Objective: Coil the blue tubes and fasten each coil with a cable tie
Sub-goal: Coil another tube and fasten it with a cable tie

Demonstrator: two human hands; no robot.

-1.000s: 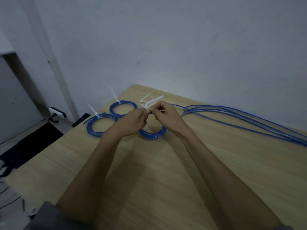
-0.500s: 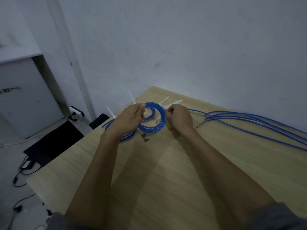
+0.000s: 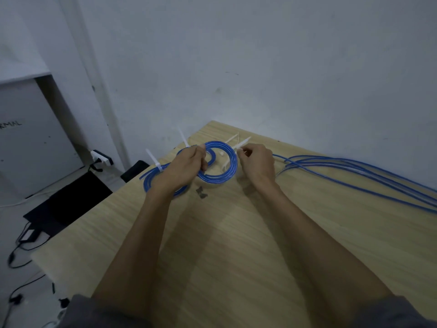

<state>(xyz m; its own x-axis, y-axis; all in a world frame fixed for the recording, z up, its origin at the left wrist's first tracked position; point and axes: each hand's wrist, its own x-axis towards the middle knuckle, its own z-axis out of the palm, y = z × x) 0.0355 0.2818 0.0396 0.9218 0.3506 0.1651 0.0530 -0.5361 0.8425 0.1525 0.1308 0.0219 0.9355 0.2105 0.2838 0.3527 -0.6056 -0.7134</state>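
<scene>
The left hand (image 3: 186, 165) grips the left edge of a blue tube coil (image 3: 218, 163) held tilted above the wooden counter (image 3: 236, 233), while the right hand (image 3: 256, 162) pinches a white cable tie (image 3: 243, 143) at the coil's right edge. Behind the left hand lie two tied coils (image 3: 153, 178), and loose blue tubes (image 3: 354, 169) trail away along the wall on the right.

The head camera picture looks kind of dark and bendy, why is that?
In the head view the room light is dim and bluish, so the wooden table looks dull; soft shadows lie beside both arms; the wide lens curves the wall edges; the hands and the blue coil look slightly soft, and fine detail on the cable tie is hard to see.
</scene>
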